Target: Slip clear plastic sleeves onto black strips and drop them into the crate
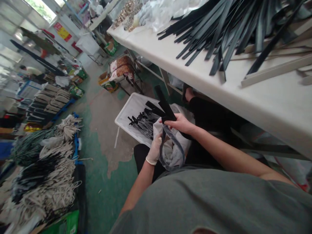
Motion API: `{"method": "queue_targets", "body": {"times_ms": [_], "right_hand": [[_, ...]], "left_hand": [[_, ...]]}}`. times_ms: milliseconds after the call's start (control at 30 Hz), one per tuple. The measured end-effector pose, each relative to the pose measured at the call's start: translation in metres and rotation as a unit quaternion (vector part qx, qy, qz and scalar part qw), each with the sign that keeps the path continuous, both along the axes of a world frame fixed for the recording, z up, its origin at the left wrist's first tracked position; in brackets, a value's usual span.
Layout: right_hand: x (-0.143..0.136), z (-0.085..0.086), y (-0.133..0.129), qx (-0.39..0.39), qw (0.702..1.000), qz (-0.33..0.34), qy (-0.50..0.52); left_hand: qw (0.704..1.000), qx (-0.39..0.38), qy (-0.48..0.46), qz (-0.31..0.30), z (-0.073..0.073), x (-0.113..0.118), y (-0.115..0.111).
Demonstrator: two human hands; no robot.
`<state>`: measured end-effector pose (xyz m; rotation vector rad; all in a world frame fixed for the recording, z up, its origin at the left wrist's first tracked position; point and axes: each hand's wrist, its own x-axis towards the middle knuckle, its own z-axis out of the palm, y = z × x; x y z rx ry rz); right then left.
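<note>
Dark strips point(226, 32) are lying across the table point(156, 52); a white bin point(131, 105) is standing below. Beside it, fingers of the right hand point(181, 124) are clamping on black straps point(165, 101), a looped strap point(181, 152) hanging beneath (whether the gloved left hand point(154, 149) is gripping with its fingers, I cannot tell). Uneven pinching could be letting straps slip and tangle.

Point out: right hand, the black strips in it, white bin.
Right hand point(182, 124), head view: middle of hand.
Black strips point(165, 102), head view: longest strip's projecting part.
White bin point(131, 103), head view: inner wall.
</note>
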<state>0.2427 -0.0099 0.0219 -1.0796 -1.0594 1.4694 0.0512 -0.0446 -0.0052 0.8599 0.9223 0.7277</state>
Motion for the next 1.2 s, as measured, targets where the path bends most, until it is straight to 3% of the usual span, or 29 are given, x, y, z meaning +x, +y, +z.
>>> {"method": "queue_targets", "body": {"times_ms": [100, 200, 333, 433, 567, 633, 700, 767, 867, 933, 967, 1067, 1100, 1133, 1200], "right_hand": [[-0.005, -0.001, -0.004, -0.001, 0.997, 0.054, -0.048], [-0.002, 0.002, -0.007, 0.007, 0.992, 0.081, -0.098], [0.009, 0.007, -0.010, 0.004, 0.995, 0.010, -0.104], [0.012, 0.007, -0.010, -0.009, 0.996, -0.050, -0.072], [0.011, 0.004, -0.006, -0.015, 0.995, -0.079, -0.064], [0.011, 0.006, -0.003, -0.011, 0.990, -0.122, -0.075], [0.009, 0.010, -0.001, -0.002, 0.983, -0.161, -0.085], [0.003, 0.013, 0.001, 0.004, 0.980, -0.175, -0.094], [-0.012, 0.010, 0.004, 0.002, 0.986, -0.131, -0.098], [-0.022, 0.000, 0.006, -0.009, 0.991, -0.078, -0.105], [-0.025, -0.005, 0.007, -0.021, 0.991, -0.061, -0.116], [-0.020, -0.023, 0.010, -0.079, 0.981, -0.077, -0.161], [-0.015, -0.028, 0.011, -0.097, 0.977, -0.097, -0.165], [-0.009, -0.032, 0.012, -0.108, 0.974, -0.118, -0.158], [0.004, -0.037, 0.014, -0.115, 0.975, -0.146, -0.125]], "left_hand": [[0.997, 0.062, 0.039, 0.016, 0.007, 0.014, 0.008], [0.986, 0.120, 0.119, 0.001, 0.003, 0.022, 0.010], [0.955, 0.184, 0.222, -0.074, -0.016, 0.021, -0.007], [0.943, 0.148, 0.256, -0.151, -0.036, 0.012, -0.028], [0.962, 0.049, 0.191, -0.187, -0.055, -0.014, -0.035], [0.969, 0.022, 0.193, -0.153, -0.056, -0.035, -0.018], [0.971, 0.017, 0.233, -0.055, -0.051, -0.058, 0.014], [0.965, 0.017, 0.252, 0.065, -0.043, -0.082, 0.061], [0.936, 0.066, 0.277, 0.206, -0.031, -0.118, 0.141], [0.910, 0.088, 0.337, 0.222, -0.023, -0.138, 0.184], [0.881, 0.118, 0.391, 0.236, -0.019, -0.145, 0.200], [0.782, 0.233, 0.513, 0.265, -0.016, -0.151, 0.217], [0.770, 0.257, 0.525, 0.254, -0.018, -0.145, 0.212], [0.776, 0.266, 0.525, 0.228, -0.023, -0.135, 0.203], [0.823, 0.244, 0.498, 0.123, -0.038, -0.103, 0.173]]}}
